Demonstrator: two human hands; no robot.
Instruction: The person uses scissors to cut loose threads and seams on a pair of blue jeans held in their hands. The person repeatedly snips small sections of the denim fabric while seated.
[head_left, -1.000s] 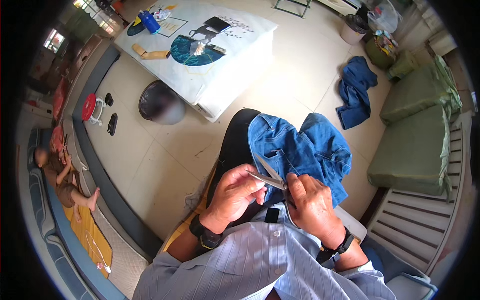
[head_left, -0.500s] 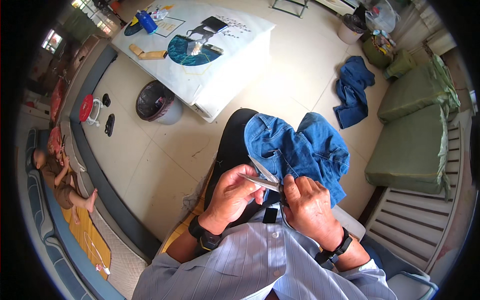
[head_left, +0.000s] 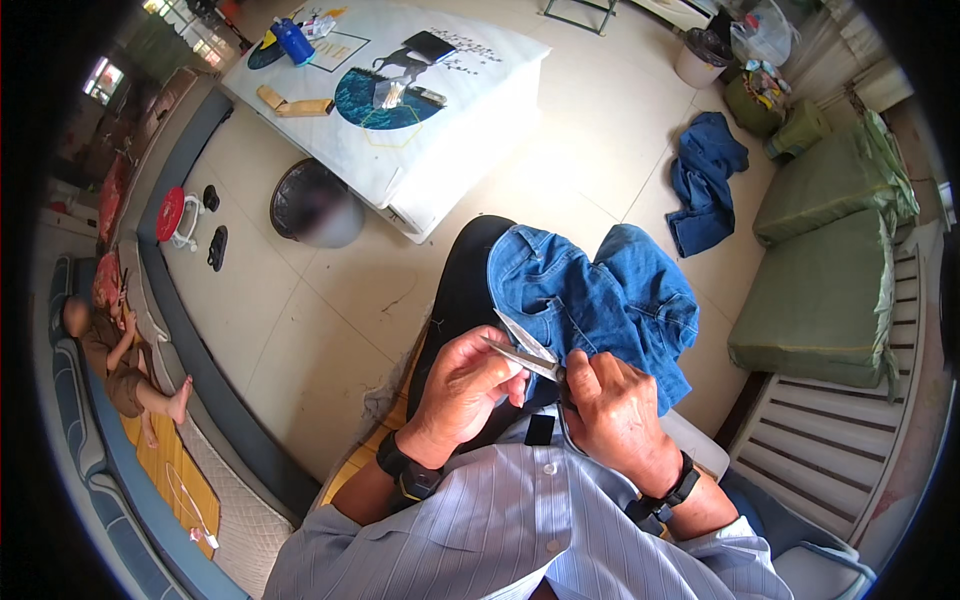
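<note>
My right hand (head_left: pixel 615 405) is wrapped round the handles of a pair of metal scissors (head_left: pixel 535 358), whose two blades stand apart and point up and left. My left hand (head_left: pixel 460 385) is closed, thumb and bent fingers at the lower blade; the blade's tip lies across the base of the index finger. Whether anything small is also between these fingertips is hidden. Blue denim jeans (head_left: pixel 590 295) lie bunched over my lap, just beyond the scissors and both hands. The upper blade rests over or just above the denim; I cannot tell which.
A white-topped table (head_left: pixel 480 110) stands ahead, a waste bin (head_left: pixel 345 220) beside it. More denim (head_left: pixel 705 180) lies on the floor to the right. Green-covered cushions (head_left: pixel 815 300) sit on a slatted bench (head_left: pixel 820 445). A person (head_left: pixel 125 360) reclines on the left sofa (head_left: pixel 85 400).
Almost nothing differs. The scissors' blades and my left fingers have shifted very slightly; both hands keep their places, and the jeans lie as before.
</note>
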